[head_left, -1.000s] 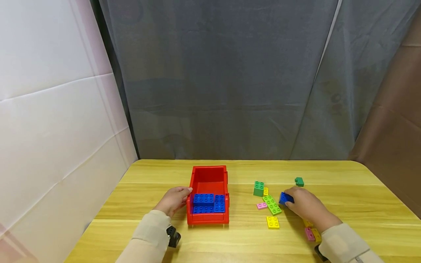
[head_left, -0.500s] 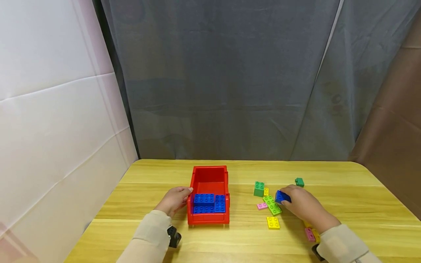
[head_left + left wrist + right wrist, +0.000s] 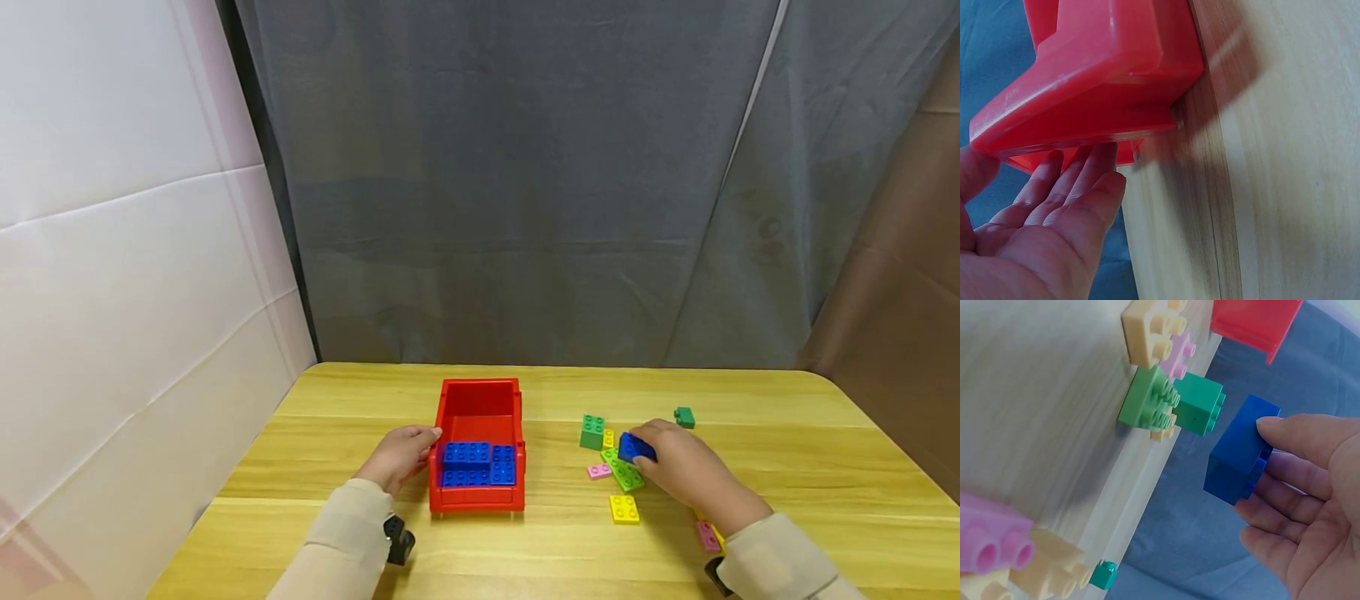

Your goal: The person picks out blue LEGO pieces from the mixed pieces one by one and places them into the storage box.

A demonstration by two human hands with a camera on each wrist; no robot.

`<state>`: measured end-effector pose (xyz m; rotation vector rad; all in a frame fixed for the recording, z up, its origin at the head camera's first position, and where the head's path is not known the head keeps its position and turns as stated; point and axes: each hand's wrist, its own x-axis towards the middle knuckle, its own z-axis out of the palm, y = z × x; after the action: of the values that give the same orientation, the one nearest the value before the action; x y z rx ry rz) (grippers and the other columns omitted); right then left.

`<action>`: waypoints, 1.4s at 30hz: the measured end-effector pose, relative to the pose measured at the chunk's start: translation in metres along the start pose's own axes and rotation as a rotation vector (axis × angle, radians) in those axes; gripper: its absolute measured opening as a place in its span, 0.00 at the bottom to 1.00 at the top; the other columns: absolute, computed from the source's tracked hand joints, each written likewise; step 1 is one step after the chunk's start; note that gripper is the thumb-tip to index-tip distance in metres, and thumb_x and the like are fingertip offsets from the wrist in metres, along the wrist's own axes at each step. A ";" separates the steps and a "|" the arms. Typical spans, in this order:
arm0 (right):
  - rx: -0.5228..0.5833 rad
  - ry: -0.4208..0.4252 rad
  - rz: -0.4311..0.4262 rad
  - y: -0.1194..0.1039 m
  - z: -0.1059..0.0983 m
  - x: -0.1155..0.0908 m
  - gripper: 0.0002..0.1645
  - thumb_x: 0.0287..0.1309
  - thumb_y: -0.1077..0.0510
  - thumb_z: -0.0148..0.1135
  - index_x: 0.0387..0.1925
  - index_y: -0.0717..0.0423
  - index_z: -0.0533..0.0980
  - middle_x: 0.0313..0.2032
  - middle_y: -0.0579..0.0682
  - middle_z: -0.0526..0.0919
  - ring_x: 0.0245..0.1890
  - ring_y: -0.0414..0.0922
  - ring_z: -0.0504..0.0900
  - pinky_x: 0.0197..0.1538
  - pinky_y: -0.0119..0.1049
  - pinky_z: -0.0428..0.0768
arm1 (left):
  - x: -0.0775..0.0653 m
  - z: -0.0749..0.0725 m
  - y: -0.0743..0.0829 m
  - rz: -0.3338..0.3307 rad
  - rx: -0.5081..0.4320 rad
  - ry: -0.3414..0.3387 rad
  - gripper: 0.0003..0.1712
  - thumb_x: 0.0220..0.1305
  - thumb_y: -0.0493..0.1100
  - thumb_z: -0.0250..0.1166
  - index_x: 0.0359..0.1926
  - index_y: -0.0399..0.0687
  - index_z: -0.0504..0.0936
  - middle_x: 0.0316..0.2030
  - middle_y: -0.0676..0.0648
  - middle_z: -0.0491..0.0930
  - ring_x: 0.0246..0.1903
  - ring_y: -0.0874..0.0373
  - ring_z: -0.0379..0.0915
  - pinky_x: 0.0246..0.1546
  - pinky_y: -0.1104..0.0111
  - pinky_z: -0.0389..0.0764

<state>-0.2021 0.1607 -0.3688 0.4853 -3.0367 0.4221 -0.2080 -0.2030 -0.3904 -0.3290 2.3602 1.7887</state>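
Observation:
My right hand [image 3: 688, 464] pinches a blue building brick [image 3: 637, 447] between thumb and fingers. In the right wrist view that brick [image 3: 1241, 450] is held up off the table, studs facing the palm. Below it in the head view lies a lime-green brick [image 3: 627, 477], partly covered. On the left, my left hand [image 3: 400, 457] grips the side of a red plastic bin [image 3: 477, 500], thumb at the rim and fingers against the outer wall. Several blue bricks [image 3: 467, 454] sit in the bin's near end. The left wrist view shows the fingertips [image 3: 1107, 153] under the bin's lip.
Around the lime-green brick are a green brick [image 3: 592, 432], a small yellow brick [image 3: 608, 439], a pink brick [image 3: 599, 472] and a yellow brick [image 3: 624, 509]. A dark green brick [image 3: 684, 417] lies farther back. Near the right wrist is another pink brick [image 3: 708, 536] beside yellow ones.
My right hand has moved left with the blue brick, from beside the lime-green brick to over it. The left hand keeps its place on the bin.

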 end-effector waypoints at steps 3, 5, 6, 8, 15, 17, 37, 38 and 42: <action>0.000 0.011 -0.027 -0.002 -0.001 0.000 0.26 0.57 0.56 0.68 0.54 0.66 0.76 0.51 0.59 0.80 0.52 0.57 0.78 0.54 0.56 0.77 | 0.000 0.000 0.000 -0.006 -0.005 0.003 0.25 0.73 0.46 0.52 0.59 0.28 0.71 0.57 0.32 0.72 0.55 0.38 0.69 0.61 0.51 0.71; 0.001 0.017 -0.038 -0.004 -0.001 0.000 0.26 0.57 0.56 0.68 0.54 0.65 0.76 0.51 0.59 0.80 0.51 0.57 0.79 0.54 0.56 0.77 | 0.000 0.000 0.001 -0.008 -0.005 0.002 0.25 0.73 0.46 0.52 0.59 0.28 0.71 0.58 0.31 0.72 0.56 0.38 0.69 0.61 0.51 0.71; 0.003 0.020 -0.040 -0.005 -0.001 0.000 0.26 0.57 0.56 0.68 0.54 0.65 0.76 0.51 0.59 0.80 0.51 0.57 0.79 0.54 0.56 0.77 | 0.000 0.000 0.001 -0.008 -0.006 0.002 0.25 0.73 0.46 0.52 0.59 0.28 0.71 0.58 0.31 0.71 0.56 0.38 0.69 0.61 0.51 0.70; 0.009 0.028 -0.045 -0.006 -0.002 -0.001 0.25 0.57 0.57 0.68 0.54 0.65 0.77 0.51 0.59 0.80 0.51 0.56 0.79 0.54 0.55 0.77 | 0.000 0.000 0.001 -0.008 -0.002 0.002 0.26 0.73 0.46 0.53 0.60 0.28 0.71 0.58 0.31 0.71 0.57 0.37 0.69 0.61 0.50 0.70; 0.007 0.065 -0.077 -0.012 -0.002 -0.001 0.25 0.56 0.58 0.68 0.53 0.65 0.77 0.49 0.58 0.81 0.50 0.55 0.80 0.53 0.53 0.79 | -0.001 -0.001 0.002 -0.010 0.009 0.004 0.26 0.73 0.47 0.52 0.60 0.28 0.71 0.59 0.31 0.71 0.57 0.36 0.68 0.61 0.50 0.70; 0.005 0.080 -0.090 -0.014 -0.002 -0.001 0.25 0.55 0.58 0.69 0.53 0.66 0.77 0.49 0.58 0.81 0.49 0.55 0.80 0.52 0.53 0.79 | 0.000 -0.001 0.001 -0.010 0.008 0.006 0.26 0.73 0.47 0.53 0.59 0.29 0.71 0.59 0.31 0.71 0.57 0.36 0.68 0.61 0.50 0.70; 0.042 0.148 -0.135 -0.033 -0.004 -0.003 0.24 0.56 0.58 0.68 0.54 0.64 0.77 0.50 0.57 0.80 0.50 0.54 0.80 0.52 0.51 0.80 | -0.002 0.000 0.001 -0.006 0.016 0.007 0.26 0.73 0.48 0.53 0.59 0.29 0.71 0.59 0.31 0.71 0.57 0.36 0.68 0.60 0.49 0.71; 0.040 0.150 -0.138 -0.034 -0.004 -0.003 0.24 0.56 0.58 0.68 0.54 0.64 0.77 0.50 0.57 0.80 0.50 0.54 0.79 0.52 0.51 0.80 | -0.001 0.000 0.000 -0.005 0.016 0.007 0.26 0.73 0.48 0.53 0.59 0.29 0.71 0.59 0.31 0.71 0.57 0.35 0.68 0.60 0.49 0.71; 0.033 0.160 -0.154 -0.039 -0.005 -0.003 0.25 0.56 0.57 0.68 0.54 0.64 0.77 0.51 0.57 0.80 0.51 0.53 0.79 0.52 0.50 0.80 | -0.001 0.000 -0.001 0.000 0.006 0.007 0.25 0.73 0.47 0.53 0.59 0.29 0.72 0.59 0.31 0.71 0.57 0.35 0.68 0.61 0.49 0.71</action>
<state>-0.1873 0.1270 -0.3543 0.6481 -2.8194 0.4783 -0.2068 -0.2030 -0.3911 -0.3348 2.3697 1.7836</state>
